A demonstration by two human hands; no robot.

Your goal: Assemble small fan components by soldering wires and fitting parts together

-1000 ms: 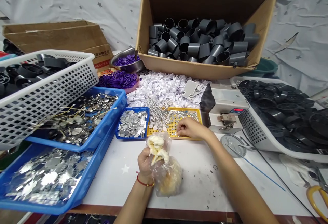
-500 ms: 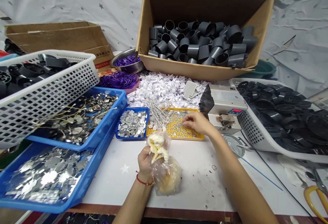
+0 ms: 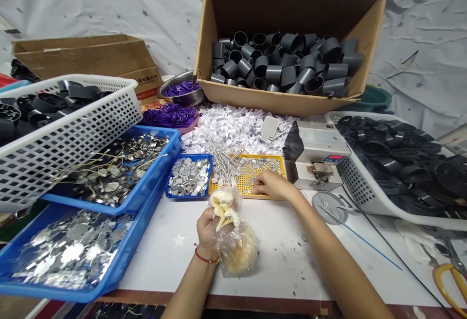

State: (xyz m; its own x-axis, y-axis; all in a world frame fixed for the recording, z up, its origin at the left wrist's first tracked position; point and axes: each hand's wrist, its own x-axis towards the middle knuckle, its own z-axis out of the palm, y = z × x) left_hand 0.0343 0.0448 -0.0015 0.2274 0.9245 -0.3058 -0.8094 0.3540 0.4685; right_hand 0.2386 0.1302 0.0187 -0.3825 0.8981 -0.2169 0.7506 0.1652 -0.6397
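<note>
My left hand is closed round a clear plastic bag near the middle of the table. Torn bread sticks out of the bag's top, and a browner round piece shows through its lower part. My right hand rests over the front of the yellow tray, fingertips down and bent together among small metal parts; whatever lies between them is too small to make out. White wires lie over the tray's left side. A small blue tray of metal rectangles stands beside it.
Behind are a cardboard box of dark cylinders and white pieces. A metal device stands right of the yellow tray. White baskets and blue trays fill the left. Yellow-handled scissors lie front right.
My right hand has moved slightly left and toward the front edge of the yellow tray. My left hand holds the bag in the same place.
</note>
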